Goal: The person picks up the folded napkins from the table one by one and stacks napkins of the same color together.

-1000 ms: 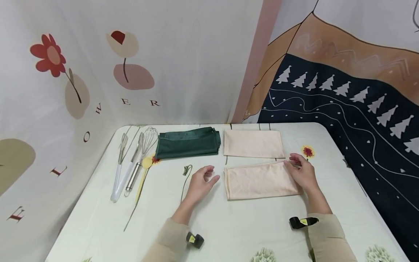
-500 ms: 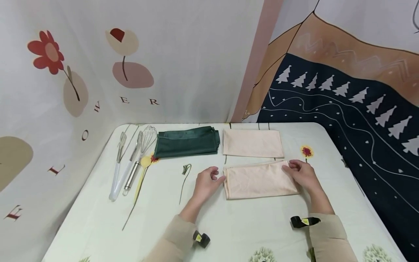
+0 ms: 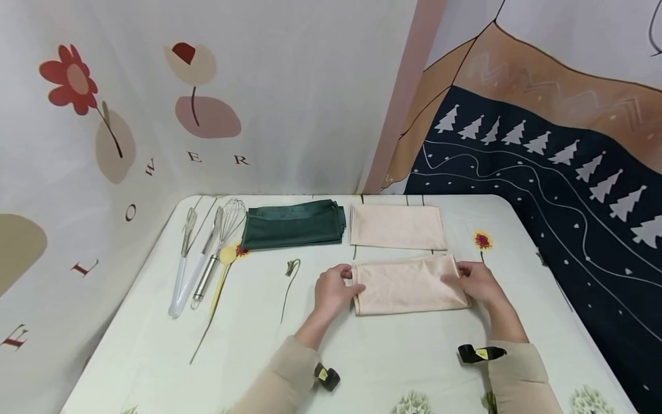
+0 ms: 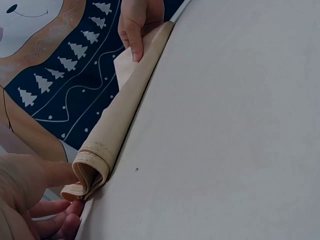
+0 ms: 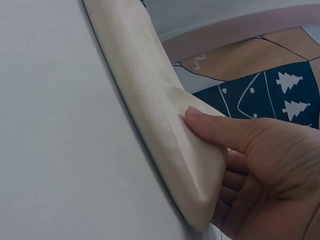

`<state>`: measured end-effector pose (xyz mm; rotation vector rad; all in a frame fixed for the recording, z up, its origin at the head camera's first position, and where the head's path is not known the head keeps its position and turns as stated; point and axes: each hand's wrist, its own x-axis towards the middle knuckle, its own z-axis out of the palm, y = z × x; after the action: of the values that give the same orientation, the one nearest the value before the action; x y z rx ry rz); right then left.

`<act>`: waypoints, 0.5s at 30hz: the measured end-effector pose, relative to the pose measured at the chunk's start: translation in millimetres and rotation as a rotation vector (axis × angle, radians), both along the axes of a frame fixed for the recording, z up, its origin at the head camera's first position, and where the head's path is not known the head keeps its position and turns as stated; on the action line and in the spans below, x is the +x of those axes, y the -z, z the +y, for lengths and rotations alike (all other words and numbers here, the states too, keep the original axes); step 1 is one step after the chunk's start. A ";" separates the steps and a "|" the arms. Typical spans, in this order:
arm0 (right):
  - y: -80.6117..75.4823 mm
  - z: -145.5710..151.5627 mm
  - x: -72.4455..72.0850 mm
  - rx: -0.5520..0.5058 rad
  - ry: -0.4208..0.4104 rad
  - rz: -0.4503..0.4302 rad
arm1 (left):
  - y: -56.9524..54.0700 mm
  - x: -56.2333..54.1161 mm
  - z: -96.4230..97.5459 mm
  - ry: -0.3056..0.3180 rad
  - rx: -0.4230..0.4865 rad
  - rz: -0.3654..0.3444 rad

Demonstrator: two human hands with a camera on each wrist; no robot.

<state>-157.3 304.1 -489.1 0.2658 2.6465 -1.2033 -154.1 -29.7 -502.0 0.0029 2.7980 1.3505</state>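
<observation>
A folded pale pink cloth lies on the table between both hands. At its left end my left hand grips the folded layers, thumb on top and fingers at the edge. The left wrist view shows the rolled, stitched folds of the pink cloth between that thumb and the fingers below. My right hand pinches the opposite end; in the right wrist view its thumb presses the top while the other fingers go behind and under the corner, partly hidden.
Behind lies a second folded pink cloth, with a folded dark green cloth to its left. Farther left are a whisk, a yellow long-handled utensil and two tongs-like tools with pale handles. Patterned fabric walls border the table.
My left hand has moved right, from beside the near pink cloth onto its left end. My right hand has shifted slightly down and its fingers have slipped round the right end.
</observation>
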 end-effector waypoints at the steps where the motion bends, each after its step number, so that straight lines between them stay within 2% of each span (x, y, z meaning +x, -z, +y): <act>1: 1.2 -0.2 0.4 0.005 -0.003 0.002 | 0.3 0.2 0.8 -0.004 -0.001 -0.003; 10: 5.6 -1.0 1.4 -0.008 -0.026 0.039 | 5.1 -1.2 5.1 -0.007 0.074 0.012; 12: 5.7 -2.0 1.5 -0.016 -0.024 0.042 | 5.2 -2.3 5.7 0.017 0.099 -0.006; 15: 7.7 -2.8 1.7 -0.032 -0.018 0.039 | 5.1 -3.4 5.7 0.090 0.130 -0.049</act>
<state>-155.7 301.3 -496.8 0.2148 2.6540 -1.2561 -157.6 -24.0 -507.1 0.0975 2.6316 1.4866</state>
